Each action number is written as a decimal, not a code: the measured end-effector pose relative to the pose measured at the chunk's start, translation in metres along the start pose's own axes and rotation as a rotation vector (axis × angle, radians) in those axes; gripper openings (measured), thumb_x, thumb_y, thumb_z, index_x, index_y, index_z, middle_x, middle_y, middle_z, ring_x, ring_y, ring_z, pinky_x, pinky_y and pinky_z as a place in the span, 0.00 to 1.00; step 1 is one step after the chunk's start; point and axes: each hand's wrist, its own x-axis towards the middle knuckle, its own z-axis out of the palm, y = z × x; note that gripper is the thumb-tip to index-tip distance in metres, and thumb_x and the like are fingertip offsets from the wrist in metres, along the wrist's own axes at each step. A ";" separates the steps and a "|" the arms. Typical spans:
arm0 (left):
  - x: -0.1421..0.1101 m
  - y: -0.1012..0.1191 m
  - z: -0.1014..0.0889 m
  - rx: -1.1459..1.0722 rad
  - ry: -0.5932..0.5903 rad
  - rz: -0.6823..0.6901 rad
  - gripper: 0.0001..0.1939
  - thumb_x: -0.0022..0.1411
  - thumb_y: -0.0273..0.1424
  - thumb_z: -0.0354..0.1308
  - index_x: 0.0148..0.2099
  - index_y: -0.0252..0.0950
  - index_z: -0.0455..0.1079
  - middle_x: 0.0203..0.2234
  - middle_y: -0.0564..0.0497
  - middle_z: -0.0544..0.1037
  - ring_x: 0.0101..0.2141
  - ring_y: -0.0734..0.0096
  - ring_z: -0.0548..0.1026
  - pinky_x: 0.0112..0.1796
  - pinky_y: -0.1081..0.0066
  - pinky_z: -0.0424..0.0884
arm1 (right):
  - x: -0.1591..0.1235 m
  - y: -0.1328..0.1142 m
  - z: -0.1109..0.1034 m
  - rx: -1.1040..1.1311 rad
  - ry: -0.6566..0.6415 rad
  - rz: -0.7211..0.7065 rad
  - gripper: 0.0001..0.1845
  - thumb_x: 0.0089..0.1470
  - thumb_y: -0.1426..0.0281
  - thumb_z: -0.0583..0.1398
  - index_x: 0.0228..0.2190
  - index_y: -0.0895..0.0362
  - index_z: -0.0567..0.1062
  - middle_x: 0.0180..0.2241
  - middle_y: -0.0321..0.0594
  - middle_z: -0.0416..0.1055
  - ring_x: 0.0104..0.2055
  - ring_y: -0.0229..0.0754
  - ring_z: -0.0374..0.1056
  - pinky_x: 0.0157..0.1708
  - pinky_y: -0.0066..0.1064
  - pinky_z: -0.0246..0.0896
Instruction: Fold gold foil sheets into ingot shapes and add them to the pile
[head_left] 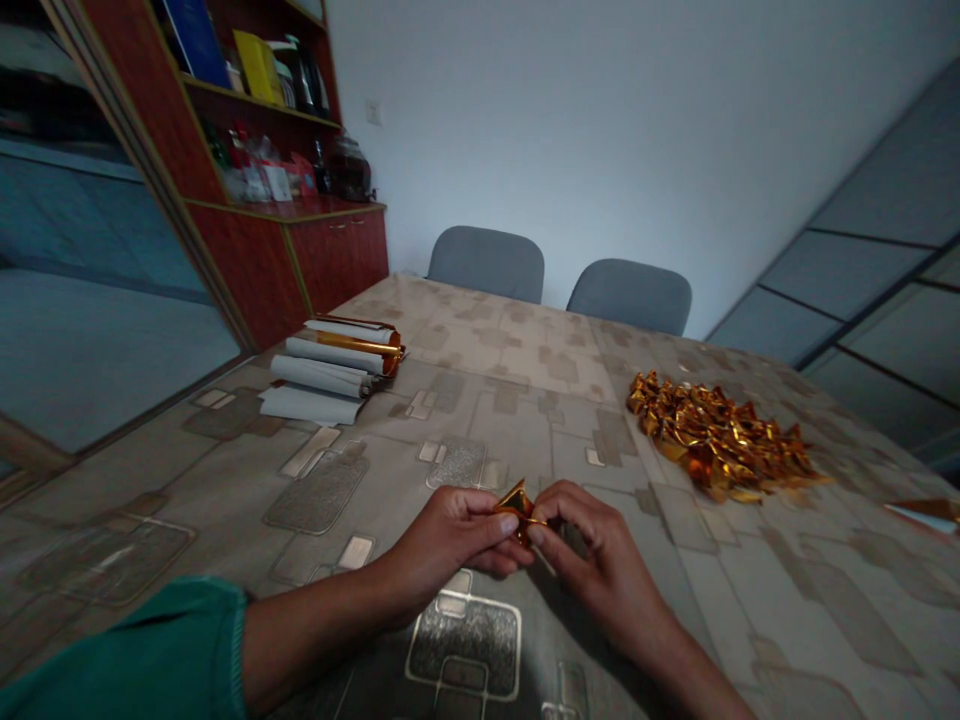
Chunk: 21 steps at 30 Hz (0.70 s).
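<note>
Head view, looking down the table. The left hand [442, 538] and right hand [600, 562] are close together, low over the table, each narrowly pinched on the same small gold foil piece [517, 508]. The piece is creased up into a peak, and the fingers hide its lower part (exact fold cannot be made out). It sits midway between the two hands, touching both. A green sleeve [127, 650] covers the left arm up to the forearm.

Ahead and to the right of the hands, a large heap of crumpled gold foil pieces [720, 435] lies on the patterned oilcloth [525, 420], well apart from them (too many to count). This looks like a fair amount already worked. Ahead and to the left is a stack of rolled sheets [322, 372], pale on the outside, with a gold-faced roll [367, 345] on top and a loose pale sheet [304, 405] at the front. This looks like plenty of material left. A flat gold-and-pale sheet [926, 512] shows at the right edge of the view. Beyond the table are two grey chairs [487, 262] and a reddish wooden cabinet [337, 255].
</note>
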 end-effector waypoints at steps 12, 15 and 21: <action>-0.004 0.004 0.001 -0.039 -0.041 -0.034 0.19 0.51 0.42 0.73 0.37 0.30 0.81 0.30 0.43 0.85 0.32 0.70 0.82 0.34 0.78 0.75 | 0.001 0.002 -0.007 0.044 0.002 -0.007 0.12 0.65 0.67 0.57 0.28 0.54 0.73 0.29 0.36 0.70 0.33 0.41 0.67 0.34 0.33 0.58; -0.002 0.001 -0.001 0.006 -0.032 -0.026 0.20 0.51 0.43 0.73 0.36 0.30 0.81 0.30 0.43 0.85 0.31 0.70 0.82 0.34 0.77 0.75 | 0.001 0.001 -0.003 0.038 -0.015 -0.011 0.11 0.64 0.68 0.58 0.29 0.55 0.74 0.30 0.38 0.71 0.34 0.42 0.68 0.35 0.34 0.60; 0.000 0.001 -0.002 0.125 -0.026 0.018 0.21 0.52 0.45 0.71 0.36 0.30 0.81 0.30 0.43 0.85 0.31 0.68 0.81 0.34 0.74 0.75 | 0.000 -0.001 0.004 -0.060 0.037 -0.027 0.12 0.63 0.70 0.58 0.26 0.55 0.70 0.28 0.38 0.70 0.32 0.43 0.66 0.33 0.34 0.59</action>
